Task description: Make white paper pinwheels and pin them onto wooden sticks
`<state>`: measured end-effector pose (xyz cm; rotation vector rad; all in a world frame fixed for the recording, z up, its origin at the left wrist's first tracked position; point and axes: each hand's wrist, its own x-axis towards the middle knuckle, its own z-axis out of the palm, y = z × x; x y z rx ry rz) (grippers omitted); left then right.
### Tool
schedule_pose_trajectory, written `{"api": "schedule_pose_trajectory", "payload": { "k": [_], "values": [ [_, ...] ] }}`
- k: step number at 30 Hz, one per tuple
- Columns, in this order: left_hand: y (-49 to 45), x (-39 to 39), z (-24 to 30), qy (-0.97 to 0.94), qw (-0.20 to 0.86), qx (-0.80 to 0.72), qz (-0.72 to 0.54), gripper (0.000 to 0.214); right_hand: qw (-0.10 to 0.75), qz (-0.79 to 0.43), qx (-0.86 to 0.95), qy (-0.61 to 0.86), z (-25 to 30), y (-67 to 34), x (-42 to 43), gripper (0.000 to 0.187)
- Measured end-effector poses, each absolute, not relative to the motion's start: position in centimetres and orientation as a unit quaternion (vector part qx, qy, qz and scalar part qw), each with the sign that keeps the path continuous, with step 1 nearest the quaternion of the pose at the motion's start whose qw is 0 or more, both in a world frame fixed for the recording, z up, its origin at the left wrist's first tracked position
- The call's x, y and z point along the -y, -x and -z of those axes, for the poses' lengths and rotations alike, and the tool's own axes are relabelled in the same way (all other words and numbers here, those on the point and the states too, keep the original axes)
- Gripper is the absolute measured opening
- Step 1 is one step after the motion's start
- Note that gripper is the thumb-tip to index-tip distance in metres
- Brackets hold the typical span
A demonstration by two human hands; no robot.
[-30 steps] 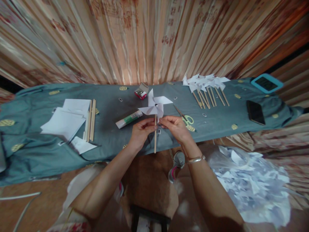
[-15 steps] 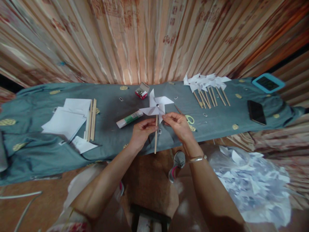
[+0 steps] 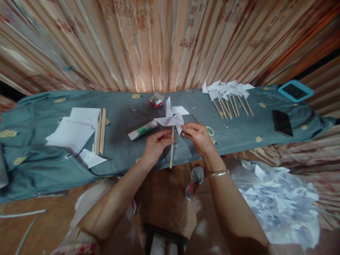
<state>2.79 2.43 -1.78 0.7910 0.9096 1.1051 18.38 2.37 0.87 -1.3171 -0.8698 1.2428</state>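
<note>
A white paper pinwheel point(image 3: 172, 120) with a round pin head at its centre is fixed to the top of a wooden stick point(image 3: 171, 152). My left hand point(image 3: 158, 143) pinches that stick below the blades, closed on it. At the lower right blade, the thumb and fingers of my right hand point(image 3: 195, 136) are closed on the paper edge. A green and white glue stick point(image 3: 142, 130) lies left of the pinwheel. Behind it stands an open small red box point(image 3: 155, 101) of pins. Scissors point(image 3: 209, 130) with a green handle are partly hidden by my right hand.
Several finished pinwheels point(image 3: 225, 90) lie at the back right, near a phone point(image 3: 282, 123) and a blue-framed device point(image 3: 295, 91). Paper sheets point(image 3: 70, 134) and loose sticks point(image 3: 102, 131) lie at left. A plastic bag point(image 3: 278, 202) full of white paper pieces sits below right.
The pinwheel's blades have turned slightly on the stick. My right hand has shifted a little to the right with the blade edge; my left hand has stayed put.
</note>
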Motion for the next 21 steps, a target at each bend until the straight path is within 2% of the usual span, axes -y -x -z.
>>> {"api": "schedule_pose_trajectory", "payload": {
  "k": [6,21],
  "values": [
    [-2.9,-2.4,1.6,-0.356,0.692,-0.394,-0.489,0.034,0.529,-0.543,0.354,0.548,-1.1,-18.2,-2.3,0.027],
    [-2.9,-2.3,1.5,-0.373,0.683,-0.393,-0.49,0.03,0.482,-0.522,0.455,0.536,-1.2,-17.2,-2.3,0.038]
  ]
}}
